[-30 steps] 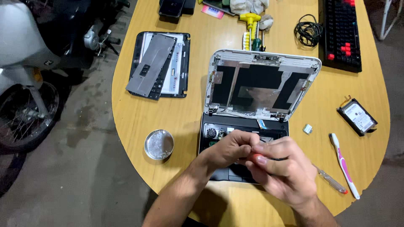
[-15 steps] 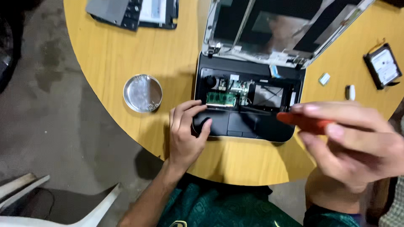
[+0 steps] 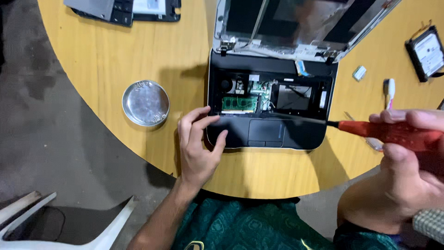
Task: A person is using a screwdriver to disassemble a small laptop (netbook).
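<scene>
Presently the opened laptop base (image 3: 270, 109) lies on the round wooden table (image 3: 138, 51), its keyboard deck removed and the green memory board (image 3: 238, 104) and inner wiring exposed. The left hand (image 3: 198, 148) rests flat and open at the base's 8 o'clock corner, fingers spread on the palm rest, gripping nothing. The right hand (image 3: 407, 176) is closed around a red-handled screwdriver (image 3: 393, 132), held close to the camera; its dark shaft reaches toward the base from 3 o'clock. The tip appears to hover near the middle of the bay, though blur makes the exact contact point uncertain.

A round metal dish (image 3: 145, 103) sits at 9 o'clock of the base, just beside the left hand. A hard drive (image 3: 426, 53) lies at 2 o'clock, well apart.

Recommendation: keep the left hand pressing the base steady, seat the tip squarely before turning, and avoid the loose wires near the board.
</scene>
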